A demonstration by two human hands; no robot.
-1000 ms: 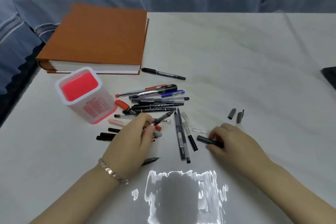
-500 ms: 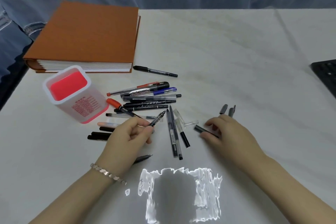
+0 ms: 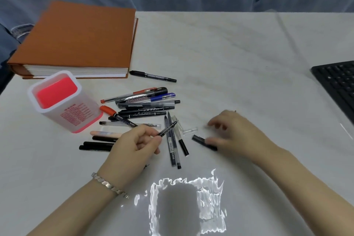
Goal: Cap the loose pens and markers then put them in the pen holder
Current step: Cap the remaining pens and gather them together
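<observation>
My left hand [image 3: 134,145] pinches an uncapped black pen [image 3: 168,127], its tip pointing up and to the right above the table. My right hand [image 3: 235,134] hovers low to the right with fingers spread and blurred. Its thumb rests on a black cap [image 3: 198,138] that lies on the table. The white pen holder [image 3: 76,115], pink inside, stands at the left and has nothing in it. A pile of pens and markers [image 3: 145,105] lies between the holder and my hands. More pens [image 3: 172,145] lie between my two hands, with clear caps [image 3: 189,130] beside them.
A thick orange book [image 3: 76,38] lies behind the holder, and a single black marker [image 3: 153,76] rests at its front edge. A black keyboard [image 3: 339,82] sits at the right edge. Black pens [image 3: 95,145] lie left of my left wrist. Bright glare [image 3: 187,207] covers the near table.
My left hand has lifted the pen slightly. My right hand's fingers have spread away from the black cap, leaving the thumb on it. The two grey caps are now hidden behind that hand.
</observation>
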